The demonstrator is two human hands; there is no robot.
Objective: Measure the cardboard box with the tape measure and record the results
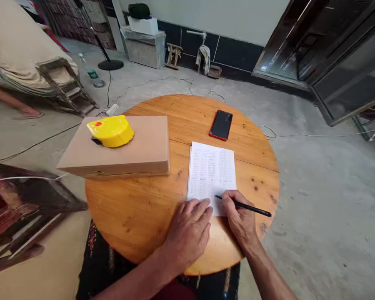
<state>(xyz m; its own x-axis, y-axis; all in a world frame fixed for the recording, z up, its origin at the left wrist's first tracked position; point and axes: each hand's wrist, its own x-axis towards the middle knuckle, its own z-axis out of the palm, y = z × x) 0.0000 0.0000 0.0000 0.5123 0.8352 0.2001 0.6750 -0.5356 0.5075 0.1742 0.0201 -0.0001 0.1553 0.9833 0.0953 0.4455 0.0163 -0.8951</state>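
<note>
My right hand [241, 216] grips a black pen [253, 208], its tip at the lower right part of a white sheet of paper [211, 171]. Rows and columns of small handwriting cover most of the sheet; I cannot read them. Flat on the sheet's lower left corner and the wood beside it lies my left hand [190, 227], fingers stretched out, holding nothing. Beyond the paper a phone [221, 124] with a red edge rests with its screen dark. To the left, a yellow tape measure [112, 131] sits on a brown cardboard box [146, 143].
The round wooden table [134, 208] bears all of these. A person's bare foot [28, 112] shows at the left near a small wooden stool [65, 85]. A plastic bottle [93, 75] and a black stand base [110, 65] stand on the floor, where thin cables run.
</note>
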